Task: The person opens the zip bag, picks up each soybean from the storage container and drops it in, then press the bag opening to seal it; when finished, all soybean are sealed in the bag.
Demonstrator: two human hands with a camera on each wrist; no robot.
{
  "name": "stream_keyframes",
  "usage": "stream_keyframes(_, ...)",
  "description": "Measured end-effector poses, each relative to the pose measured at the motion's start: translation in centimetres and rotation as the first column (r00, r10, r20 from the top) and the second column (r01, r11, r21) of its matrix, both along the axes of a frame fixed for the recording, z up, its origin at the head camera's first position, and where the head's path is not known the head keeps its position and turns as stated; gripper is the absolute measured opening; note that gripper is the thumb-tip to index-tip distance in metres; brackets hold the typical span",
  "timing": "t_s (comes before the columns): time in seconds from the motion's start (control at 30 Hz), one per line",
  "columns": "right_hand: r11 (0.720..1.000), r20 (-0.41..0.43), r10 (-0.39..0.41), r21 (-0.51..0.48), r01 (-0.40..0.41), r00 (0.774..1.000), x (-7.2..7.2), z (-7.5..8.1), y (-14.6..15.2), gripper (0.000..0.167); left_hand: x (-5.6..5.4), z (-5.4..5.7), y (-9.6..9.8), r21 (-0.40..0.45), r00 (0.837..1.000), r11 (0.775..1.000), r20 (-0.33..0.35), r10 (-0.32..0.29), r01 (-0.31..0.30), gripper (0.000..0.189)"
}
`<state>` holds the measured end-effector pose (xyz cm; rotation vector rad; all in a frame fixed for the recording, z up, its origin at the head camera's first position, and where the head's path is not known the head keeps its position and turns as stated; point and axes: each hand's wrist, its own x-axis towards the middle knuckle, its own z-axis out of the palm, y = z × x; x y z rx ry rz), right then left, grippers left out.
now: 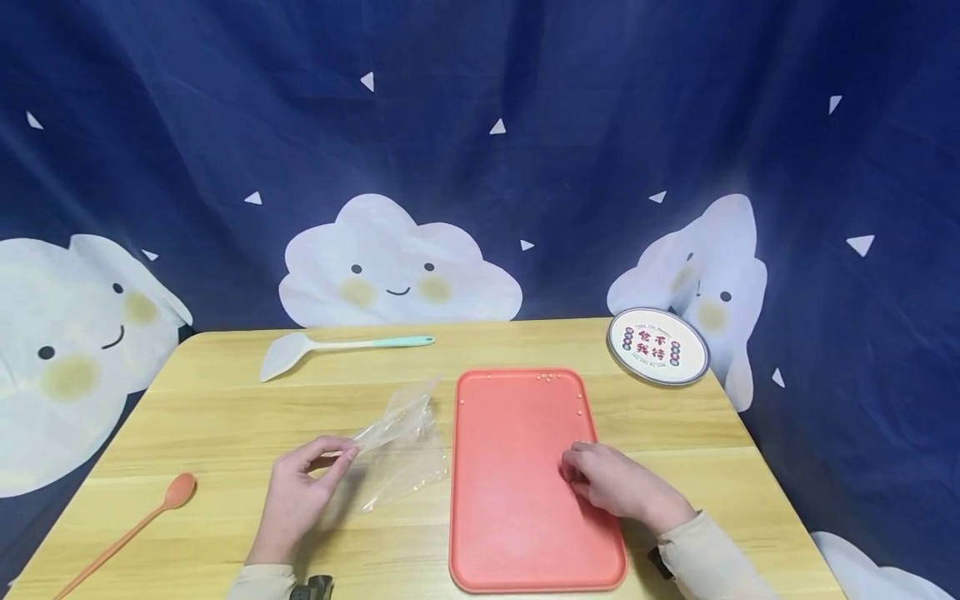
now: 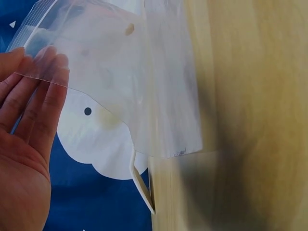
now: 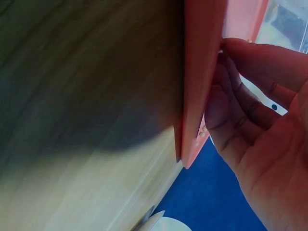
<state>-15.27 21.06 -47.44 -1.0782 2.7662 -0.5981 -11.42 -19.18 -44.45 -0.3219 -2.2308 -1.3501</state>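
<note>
My left hand (image 1: 303, 492) pinches the edge of a clear zip bag (image 1: 408, 446) between thumb and fingers, left of the tray. In the left wrist view the bag (image 2: 163, 96) hangs loosely spread, with one small tan kernel (image 2: 130, 29) showing in its upper part. A coral-red tray (image 1: 525, 500) lies lengthwise before me. Several small pale kernels (image 1: 547, 377) are scattered along its far end. Over the tray's right side, my right hand (image 1: 611, 483) reaches down with fingers curled. Its fingertips (image 3: 216, 103) are right at the tray's inner side, and I cannot tell whether they hold a kernel.
At the back left lies a white spatula (image 1: 288, 354) with a mint handle end. An orange spoon (image 1: 178, 492) is at the front left. An oval plate (image 1: 658, 346) with printed characters sits at the back right. A blue cloud-print curtain (image 1: 450, 125) hangs behind the wooden table (image 1: 337, 400).
</note>
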Motion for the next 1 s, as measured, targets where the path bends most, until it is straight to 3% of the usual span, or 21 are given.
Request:
stream_keyframes(0.13,1.0,0.024,0.003,0.005,-0.003,1.0,-0.1,-0.1,-0.1,0.024,0.1,-0.1,-0.1,-0.001,1.0,1.0,-0.015,-0.003,0.003,0.023)
stream_keyframes(0.33,0.995,0.133,-0.057,-0.07,0.066,0.989,-0.8,0.5,-0.7,0.017,0.1,0.0,-0.2,-0.016,0.999,0.999,-0.015,-0.03,0.03,0.022)
stream_keyframes(0.57,0.981,0.115,-0.021,-0.19,0.042,0.993,-2.4,2.4,-2.5,0.014,-0.9,-2.6,-1.7,-0.037,0.999,0.998,0.021,-0.049,0.05,0.024)
stream_keyframes(0.7,0.972,0.087,0.007,-0.234,0.013,0.996,-3.3,3.8,-4.1,0.014,-1.0,-3.0,-2.0,-0.03,0.998,0.998,0.004,-0.058,0.058,0.025)
stream_keyframes(0.83,0.96,0.052,-0.01,-0.28,0.024,0.999,-4.0,5.2,-5.9,0.01,-0.8,-2.5,-1.5,-0.031,0.998,0.998,-0.008,-0.058,0.057,0.026)
stream_keyframes(1.0,0.948,0.036,-0.029,-0.316,0.039,0.999,-4.7,6.7,-8.8,0.003,0.0,-0.2,-0.5,-0.041,0.998,0.997,0.008,-0.069,0.069,0.022)
